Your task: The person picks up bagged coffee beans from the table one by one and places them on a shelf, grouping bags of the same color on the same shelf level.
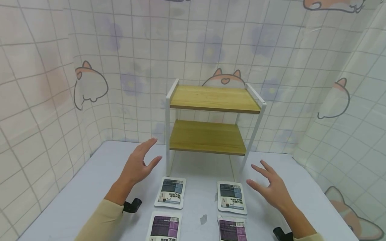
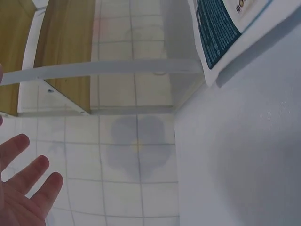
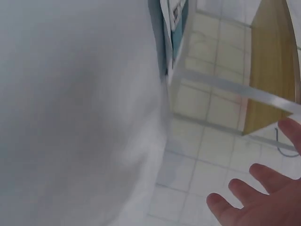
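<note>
Four packets (image 1: 170, 192), Chinese lettering (image 1: 175, 195) blurred, lie near left hand (image 1: 136, 167) and right hand (image 1: 273, 189), both spread.

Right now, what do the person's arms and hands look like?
The left hand and right hand wear no gloves. The left sleeve is plain pale beige; a bit of matching right sleeve shows. A stubby black gadget sits near the left sleeve's end, a similar black gadget near the right's.

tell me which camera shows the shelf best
The head view: it shows the shelf from the front, with both boards and the frame. The left wrist view cuts both boards off; the right wrist view catches only part of a board and frame.
</note>
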### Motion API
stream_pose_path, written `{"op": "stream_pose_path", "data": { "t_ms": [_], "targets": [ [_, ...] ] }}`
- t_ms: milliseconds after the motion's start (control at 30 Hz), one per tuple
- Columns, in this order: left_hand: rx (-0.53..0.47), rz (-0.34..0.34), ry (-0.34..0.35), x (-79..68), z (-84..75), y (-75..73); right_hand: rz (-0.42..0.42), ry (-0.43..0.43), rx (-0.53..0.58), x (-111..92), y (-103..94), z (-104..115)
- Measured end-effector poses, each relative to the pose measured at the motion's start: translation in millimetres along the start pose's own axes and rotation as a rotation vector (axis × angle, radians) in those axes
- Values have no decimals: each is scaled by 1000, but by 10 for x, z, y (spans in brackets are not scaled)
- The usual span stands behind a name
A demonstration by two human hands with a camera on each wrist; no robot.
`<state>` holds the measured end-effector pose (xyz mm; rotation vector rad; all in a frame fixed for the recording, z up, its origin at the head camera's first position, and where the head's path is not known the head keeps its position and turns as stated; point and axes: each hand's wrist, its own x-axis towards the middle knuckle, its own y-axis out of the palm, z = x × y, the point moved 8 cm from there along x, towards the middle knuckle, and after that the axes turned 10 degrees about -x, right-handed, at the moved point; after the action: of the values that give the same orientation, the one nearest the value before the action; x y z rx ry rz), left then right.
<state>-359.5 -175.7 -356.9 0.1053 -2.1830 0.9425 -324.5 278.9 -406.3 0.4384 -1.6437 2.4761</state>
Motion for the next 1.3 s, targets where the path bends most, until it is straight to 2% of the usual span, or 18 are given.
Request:
{"op": "stream_pose_path", "data": {
  "t_ms": [100,300,500,667,900,1300],
  "targets": [
    [-37,-19,5,18,-32,12,16,27,57,-39,84,-3],
    [-127,-36,-29,61,-67,38,43,74,130,-90,202,34],
    [-262,-35,-41,130,-124,91,126,150,207,-140,332,76],
    [-353,-42,-59,216,-139,147,178,181,285,-176,408,125],
    [-438,-64,-112,347,-117,183,216,209,286,-202,509,149],
    [-555,-66,-178,518,-90,188,250,256,243,-256,551,203]
  ]
}}
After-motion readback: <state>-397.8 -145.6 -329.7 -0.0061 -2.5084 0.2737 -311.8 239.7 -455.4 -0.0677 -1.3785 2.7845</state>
